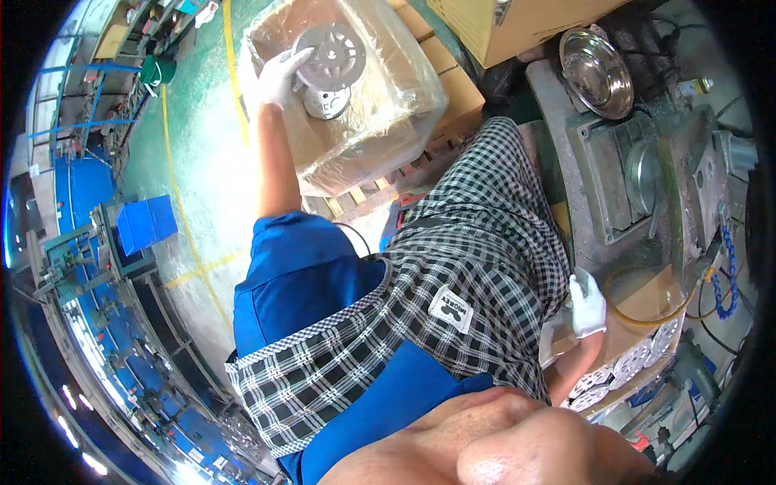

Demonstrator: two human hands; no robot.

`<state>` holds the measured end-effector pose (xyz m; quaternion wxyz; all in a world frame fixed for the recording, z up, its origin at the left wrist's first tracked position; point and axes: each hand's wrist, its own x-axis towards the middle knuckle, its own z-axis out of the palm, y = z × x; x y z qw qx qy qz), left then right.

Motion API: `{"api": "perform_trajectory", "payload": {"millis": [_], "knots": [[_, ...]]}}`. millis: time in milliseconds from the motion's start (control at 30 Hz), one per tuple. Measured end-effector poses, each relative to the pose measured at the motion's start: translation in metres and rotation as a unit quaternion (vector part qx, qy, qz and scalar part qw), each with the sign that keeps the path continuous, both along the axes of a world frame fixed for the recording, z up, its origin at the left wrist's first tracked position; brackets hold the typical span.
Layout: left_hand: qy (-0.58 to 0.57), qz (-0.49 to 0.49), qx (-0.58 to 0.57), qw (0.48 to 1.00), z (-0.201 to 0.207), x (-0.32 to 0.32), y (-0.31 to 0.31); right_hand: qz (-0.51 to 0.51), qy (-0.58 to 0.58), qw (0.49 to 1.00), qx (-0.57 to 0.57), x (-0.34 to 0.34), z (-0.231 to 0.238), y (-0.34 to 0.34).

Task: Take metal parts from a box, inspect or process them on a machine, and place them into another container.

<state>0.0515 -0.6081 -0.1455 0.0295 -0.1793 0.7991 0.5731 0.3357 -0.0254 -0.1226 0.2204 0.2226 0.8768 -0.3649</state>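
Note:
My left hand [280, 78], in a white glove, is closed on the edge of a round grey metal disc [343, 63] with holes cut through it. The disc is over a large carton lined with clear plastic [388, 129]. Partly covered by it, a second, paler disc [327, 103] shows inside the carton. On the right side my right hand [588, 305], also in a white glove, is near an open cardboard box [647, 299] of similar discs [630, 364]. Its fingers look apart, with a small grey patch between them that I cannot make out.
A metal machine bed [594, 198] with a round fixture [643, 178] stands at right, a shiny steel bowl [596, 73] at its far end. The plastic-lined carton is on a wooden pallet [380, 185]. A blue bin [147, 225] and workbenches line the left.

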Motion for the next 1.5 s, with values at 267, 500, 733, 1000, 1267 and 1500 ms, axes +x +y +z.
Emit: {"api": "perform_trajectory", "payload": {"millis": [267, 500, 733, 1000, 1267, 1500], "knots": [[0.156, -0.295, 0.027, 0.942, 0.111, 0.012, 0.187, 0.026, 0.030, 0.961, -0.273, -0.042, 0.007, -0.014], [0.562, -0.572, -0.273, 0.532, 0.096, 0.065, 0.355, -0.123, 0.214, 0.796, -0.553, -0.090, 0.008, -0.043], [0.499, -0.560, -0.348, 0.563, 0.092, 0.104, 0.406, -0.310, 0.327, 0.726, -0.520, -0.070, -0.021, -0.026], [0.262, -0.566, 0.032, 0.781, 0.060, 0.044, 0.444, -0.256, 0.344, 0.723, -0.541, -0.072, -0.011, -0.002], [0.318, -0.550, -0.010, 0.773, 0.072, 0.005, 0.456, -0.226, 0.288, 0.825, -0.430, -0.061, 0.008, -0.008], [0.232, -0.476, 0.094, 0.843, 0.093, -0.073, 0.531, -0.239, 0.370, 0.833, -0.334, -0.012, 0.072, -0.019]]}}
